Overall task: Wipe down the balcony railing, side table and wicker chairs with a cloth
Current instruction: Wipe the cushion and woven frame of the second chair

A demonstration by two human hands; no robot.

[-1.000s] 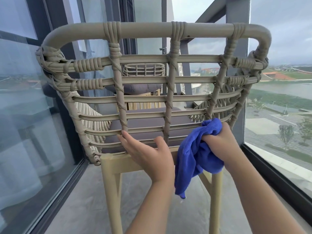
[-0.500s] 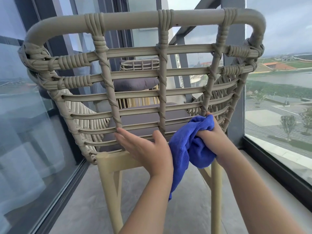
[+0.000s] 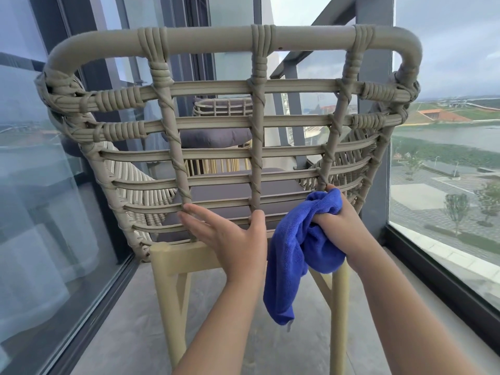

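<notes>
A beige wicker chair (image 3: 230,41) fills the view, seen from behind, with a grey seat cushion (image 3: 224,193) showing through its slats. My right hand (image 3: 341,226) grips a bunched blue cloth (image 3: 295,253) against the lower right of the chair back, and the cloth's tail hangs down past the seat frame. My left hand (image 3: 230,239) rests flat on the lowest slats, fingers straight. A second wicker chair (image 3: 221,109) with a grey cushion stands farther off, visible through the slats.
Glass doors in a dark frame (image 3: 89,315) run along the left. A glass balustrade with a dark base (image 3: 438,280) runs along the right, with a dark post (image 3: 376,12) beside the chair. The grey floor (image 3: 130,334) lies under the chair legs.
My right hand with the cloth has stayed at the lower right slats, shifting slightly. My left hand remains on the bottom slats. The view has tilted, so the chair back sits lower in frame.
</notes>
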